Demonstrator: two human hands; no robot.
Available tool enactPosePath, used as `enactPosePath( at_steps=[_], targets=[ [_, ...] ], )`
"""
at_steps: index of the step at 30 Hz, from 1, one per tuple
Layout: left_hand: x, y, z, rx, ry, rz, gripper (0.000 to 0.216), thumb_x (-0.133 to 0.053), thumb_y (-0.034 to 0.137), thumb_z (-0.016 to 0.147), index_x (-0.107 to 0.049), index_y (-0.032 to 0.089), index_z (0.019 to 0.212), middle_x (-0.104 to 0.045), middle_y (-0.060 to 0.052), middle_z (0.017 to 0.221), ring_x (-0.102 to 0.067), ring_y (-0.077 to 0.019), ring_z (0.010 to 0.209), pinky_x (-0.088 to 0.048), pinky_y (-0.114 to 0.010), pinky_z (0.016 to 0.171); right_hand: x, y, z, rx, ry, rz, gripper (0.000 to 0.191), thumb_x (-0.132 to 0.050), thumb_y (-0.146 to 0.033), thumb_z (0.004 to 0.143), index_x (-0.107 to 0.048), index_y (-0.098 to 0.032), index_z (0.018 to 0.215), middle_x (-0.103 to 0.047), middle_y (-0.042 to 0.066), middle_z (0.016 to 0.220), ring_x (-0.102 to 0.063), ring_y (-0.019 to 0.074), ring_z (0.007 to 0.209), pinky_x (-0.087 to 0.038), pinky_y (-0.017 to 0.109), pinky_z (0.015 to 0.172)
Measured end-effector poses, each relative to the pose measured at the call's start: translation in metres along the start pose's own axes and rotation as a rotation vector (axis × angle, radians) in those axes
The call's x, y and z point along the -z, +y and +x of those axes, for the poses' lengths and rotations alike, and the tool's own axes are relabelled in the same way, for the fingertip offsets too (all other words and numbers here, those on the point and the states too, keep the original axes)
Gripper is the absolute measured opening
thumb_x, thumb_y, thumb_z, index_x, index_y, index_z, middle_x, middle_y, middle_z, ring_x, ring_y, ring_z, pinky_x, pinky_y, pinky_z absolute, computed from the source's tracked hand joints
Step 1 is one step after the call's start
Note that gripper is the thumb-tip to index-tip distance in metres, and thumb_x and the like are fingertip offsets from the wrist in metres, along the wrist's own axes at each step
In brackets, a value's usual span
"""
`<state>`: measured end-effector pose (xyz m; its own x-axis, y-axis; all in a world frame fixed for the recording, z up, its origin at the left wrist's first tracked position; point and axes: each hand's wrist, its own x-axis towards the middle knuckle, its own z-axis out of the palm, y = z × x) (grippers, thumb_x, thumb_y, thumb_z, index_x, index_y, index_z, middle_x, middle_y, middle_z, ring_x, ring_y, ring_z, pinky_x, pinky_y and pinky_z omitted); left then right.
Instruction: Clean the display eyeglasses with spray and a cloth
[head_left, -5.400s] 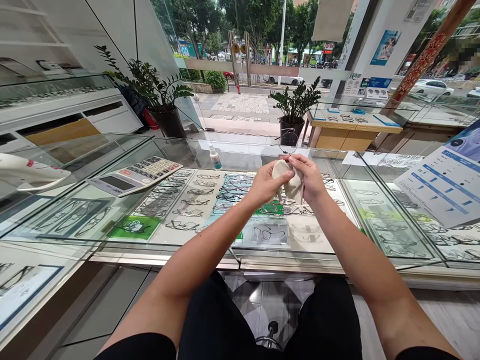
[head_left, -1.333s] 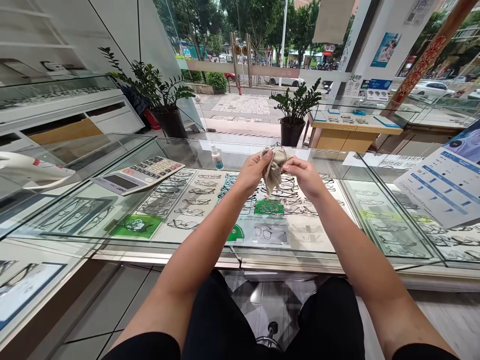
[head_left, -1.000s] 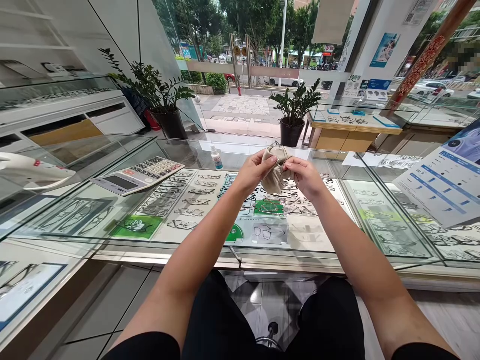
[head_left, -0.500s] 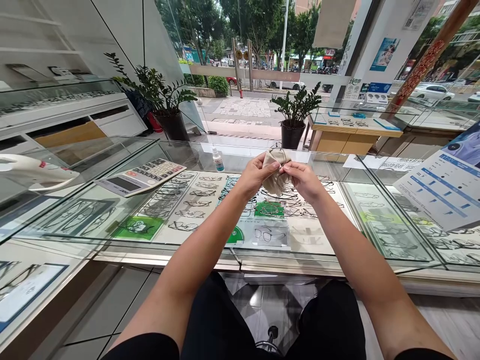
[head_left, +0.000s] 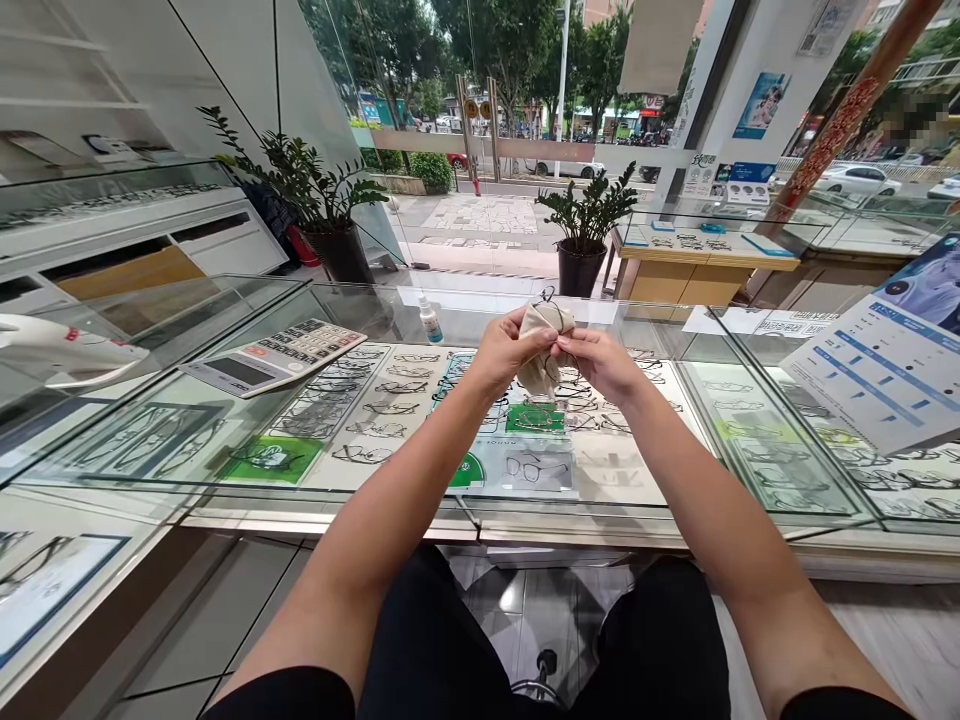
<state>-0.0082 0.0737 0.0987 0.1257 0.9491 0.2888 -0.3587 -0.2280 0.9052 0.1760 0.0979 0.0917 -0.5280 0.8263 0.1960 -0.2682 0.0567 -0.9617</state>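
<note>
We've got a calculator (head_left: 276,357) left on the glass counter (head_left: 585,528), eyeglass frames (head_left: 379,430) under the glass, a blue-and-white printed card (head_left: 879,365) right, potted plants (head_left: 585,215) beyond, a white car (head_left: 859,180) outside.

No clearly legible wording; print on calculator (head_left: 279,358) and blue-and-white card (head_left: 885,365) too small.

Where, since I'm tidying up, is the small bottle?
In the head view, the small bottle stands on the glass counter, right of the calculator and left of the left hand.

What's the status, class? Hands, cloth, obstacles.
Left hand grips beige cloth; right hand pinches at it. Dark wire frame against cloth. Spray bottle leftward, not blocking.
</note>
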Motion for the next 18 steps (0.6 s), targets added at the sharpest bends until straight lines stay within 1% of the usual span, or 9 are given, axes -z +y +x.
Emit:
enactPosePath(
  at_steps=[2,6,10,12,14,16,18],
  targets=[
    [-0.0015,-0.0004,0.0002,-0.017,0.035,0.001,0.057,-0.112,0.048,0.056,-0.082,0.015,0.092,-0.079,-0.002,0.079,-0.07,-0.0139,0.068,-0.06,-0.027,0.071,-0.0006,0.0014,0.0001,0.007,-0.009,-0.026,0.047,-0.102,-0.063,0.065,-0.084,-0.021,0.077,-0.076,0.004,0.085,-0.064,0.02,0.087,-0.052,0.038,0.092],
    [-0.0018,-0.0026,0.0006,-0.052,0.067,0.026,0.057,-0.111,0.054,0.057,-0.078,0.015,0.082,-0.074,0.0,0.07,-0.063,-0.011,0.059,-0.054,-0.024,0.061,-0.0014,0.0041,-0.0001,0.013,-0.042,-0.078,0.048,-0.1,-0.065,0.068,-0.085,-0.021,0.079,-0.079,0.005,0.089,-0.067,0.0214,0.093,-0.051,0.04,0.1],
    [-0.0043,-0.0049,-0.0006,-0.081,0.095,0.045,0.06,-0.106,0.065,0.061,-0.073,0.017,0.077,-0.07,0.001,0.065,-0.057,-0.009,0.052,-0.049,-0.024,0.055,-0.0028,0.0049,-0.001,0.01,-0.072,-0.14,0.05,-0.098,-0.068,0.07,-0.086,-0.02,0.081,-0.08,0.006,0.089,-0.068,0.0223,0.091,-0.051,0.041,0.099],
    [-0.006,-0.0057,-0.001,-0.086,0.11,0.041,0.062,-0.103,0.07,0.064,-0.071,0.017,0.076,-0.07,0.001,0.065,-0.054,-0.0085,0.05,-0.047,-0.025,0.054,-0.0044,0.0047,-0.0014,0.003,-0.085,-0.154,0.052,-0.098,-0.069,0.07,-0.085,-0.021,0.082,-0.08,0.006,0.089,-0.068,0.0228,0.09,-0.052,0.042,0.097],
    [-0.0062,-0.0066,-0.0003,-0.077,0.1,0.033,0.064,-0.1,0.075,0.067,-0.071,0.018,0.076,-0.068,0.001,0.062,-0.055,-0.0092,0.05,-0.047,-0.025,0.054,-0.0062,0.0045,-0.0014,0.01,-0.071,-0.152,0.052,-0.098,-0.069,0.069,-0.085,-0.021,0.082,-0.079,0.006,0.089,-0.067,0.0227,0.091,-0.052,0.041,0.097],
    [-0.0041,-0.0073,0.0016,-0.06,0.073,0.018,0.066,-0.096,0.078,0.07,-0.072,0.017,0.078,-0.068,0.0,0.062,-0.058,-0.0114,0.052,-0.049,-0.027,0.056,-0.0073,0.0041,-0.001,0.028,-0.035,-0.133,0.049,-0.098,-0.067,0.07,-0.084,-0.021,0.08,-0.078,0.005,0.088,-0.066,0.0222,0.092,-0.051,0.04,0.098],
    [-0.0001,-0.0076,0.004,-0.045,0.051,-0.007,0.067,-0.097,0.079,0.069,-0.075,0.017,0.082,-0.071,-0.002,0.065,-0.063,-0.0139,0.057,-0.054,-0.028,0.061,-0.0072,0.0033,-0.0005,0.045,0.009,-0.108,0.046,-0.098,-0.064,0.069,-0.082,-0.022,0.077,-0.075,0.004,0.087,-0.064,0.0211,0.091,-0.05,0.037,0.096]
  ],
)
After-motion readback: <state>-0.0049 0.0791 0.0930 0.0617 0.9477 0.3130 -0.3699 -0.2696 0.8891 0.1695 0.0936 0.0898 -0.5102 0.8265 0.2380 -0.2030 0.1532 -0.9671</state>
